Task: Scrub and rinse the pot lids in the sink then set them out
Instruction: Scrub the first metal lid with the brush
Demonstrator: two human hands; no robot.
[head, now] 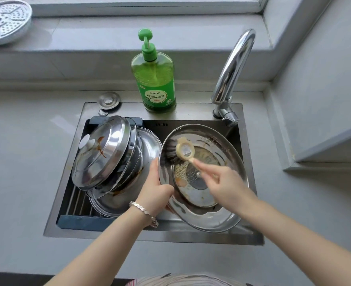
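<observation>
Head view: a large steel pot lid (222, 220) is held tilted over the right half of the sink (60, 195), underside up. Its left rim is gripped by the curled fingers of the left hand (156, 188). The handle of a round-headed dish brush (186, 150) is pinched in the right hand (226, 182), and the bristles are set against the lid's upper inner wall. Brown residue is seen along the far rim and around the centre screw, so strokes are probably best worked outward from the centre while the lid is turned by the left hand. Room is tight: the stacked lids (102, 149) on the drain rack (83, 220) lie just beside the held lid's left edge, and the faucet (234, 67) stands close behind its far edge. The freest room appears to be toward the sink's near rim.
</observation>
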